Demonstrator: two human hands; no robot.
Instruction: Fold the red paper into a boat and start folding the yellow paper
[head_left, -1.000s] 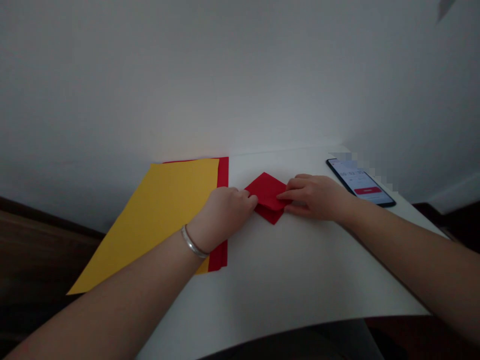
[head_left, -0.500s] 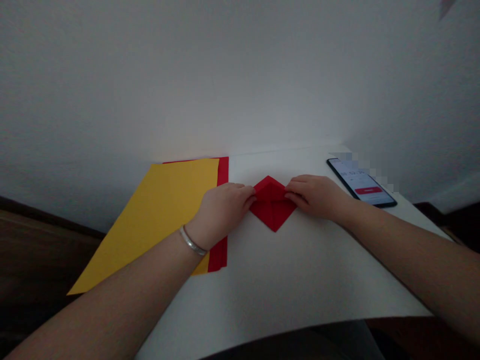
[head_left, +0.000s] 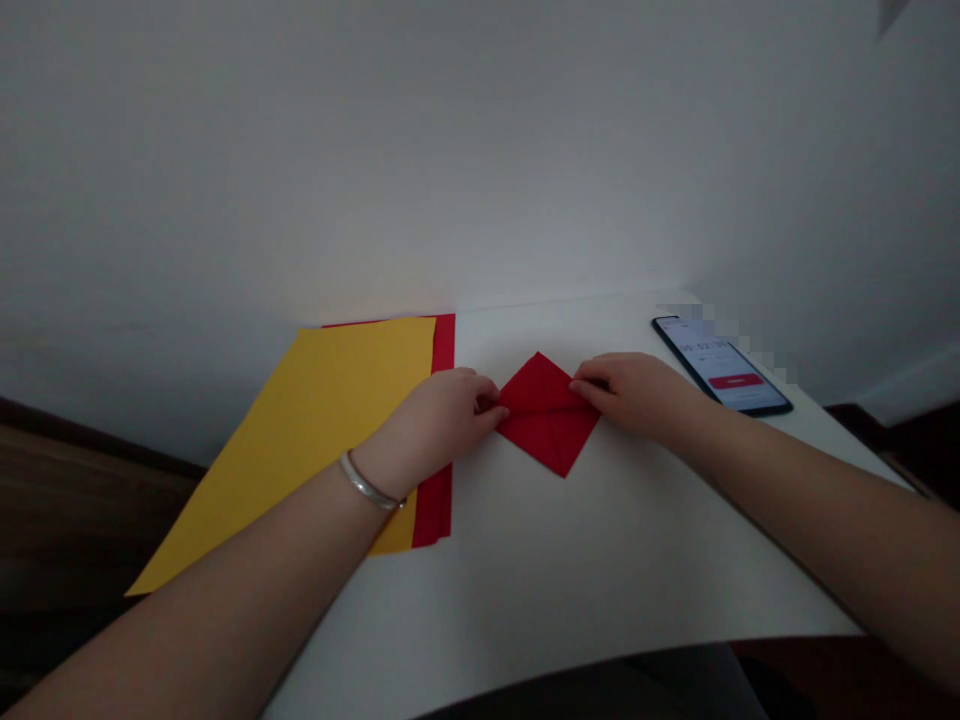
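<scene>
Paper folded into a red diamond [head_left: 546,432] lay on the white tabletop [head_left: 570,560], likely light, easily creased, best held near its left and right corners, where your left hand [head_left: 444,410], grip unclear, touched and your right hand [head_left: 636,392] pinched.

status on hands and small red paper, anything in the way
Left hand on left corner of small red paper, right hand on right corner. Paper creased, diamond-shaped, on table. Yellow sheet and phone off to the sides, apart from it.

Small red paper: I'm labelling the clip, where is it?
In the head view, the small red paper is on the table between left hand and right hand, right of the yellow sheet.
</scene>
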